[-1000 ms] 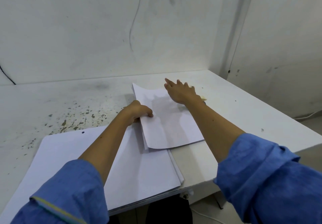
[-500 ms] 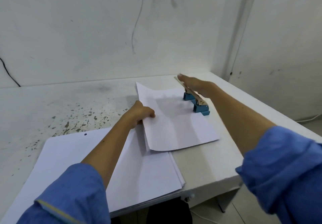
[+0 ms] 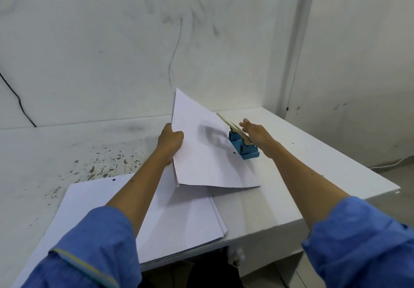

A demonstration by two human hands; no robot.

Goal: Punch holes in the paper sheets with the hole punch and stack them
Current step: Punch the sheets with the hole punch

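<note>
My left hand point(image 3: 171, 140) grips the left edge of a white paper sheet point(image 3: 208, 162), which is tilted up with its far corner raised. A small punched hole shows near the sheet's right edge. A blue hole punch point(image 3: 243, 147) with a pale raised lever stands on the table just right of that sheet. My right hand point(image 3: 254, 131) hovers beside the lever with fingers extended, holding nothing. A stack of white sheets point(image 3: 179, 218) with a hole near its far edge lies at the table's front, under my left forearm.
The white table point(image 3: 313, 153) meets a white wall at the back and ends in an edge on the right and front. Dark specks stain the tabletop point(image 3: 100, 164) at the left. A black cable point(image 3: 18, 99) runs down the wall at far left.
My left hand has lifted the sheet off the table and away from the punch. My right hand came off the lever, which stands raised.
</note>
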